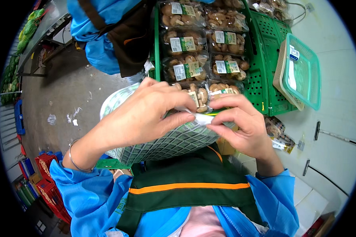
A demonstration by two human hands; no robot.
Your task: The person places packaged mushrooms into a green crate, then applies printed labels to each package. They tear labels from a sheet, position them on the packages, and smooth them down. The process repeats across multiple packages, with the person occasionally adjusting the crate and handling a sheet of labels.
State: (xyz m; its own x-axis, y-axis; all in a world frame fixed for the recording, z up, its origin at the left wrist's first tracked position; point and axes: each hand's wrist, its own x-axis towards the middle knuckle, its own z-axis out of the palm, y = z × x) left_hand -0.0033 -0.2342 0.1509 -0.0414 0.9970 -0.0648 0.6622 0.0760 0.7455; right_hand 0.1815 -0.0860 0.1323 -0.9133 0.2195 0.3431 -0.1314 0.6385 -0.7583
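A small white, blurred piece, apparently label paper [204, 119], is pinched between the fingertips of both hands. My left hand [157, 108] comes over it from the left, thumb and forefinger together. My right hand [243, 126] grips its other end with thumb and fingers. A wide sheet of printed green-and-white labels [166, 145] curves beneath my left hand and hangs in front of my apron. Just beyond my fingers, clear plastic packs of brown mushrooms [200, 94] stand in two columns. Several packs bear a label [182, 44] with green print.
Green perforated crates [256, 68] hold the packs and stand to their right. A teal plastic basket [316, 74] sits nested over a beige one [280, 71]. Another person in a blue sleeve [102, 53] stands at upper left. Red crates [46, 166] are at lower left; plastic scraps [51, 119] litter the floor.
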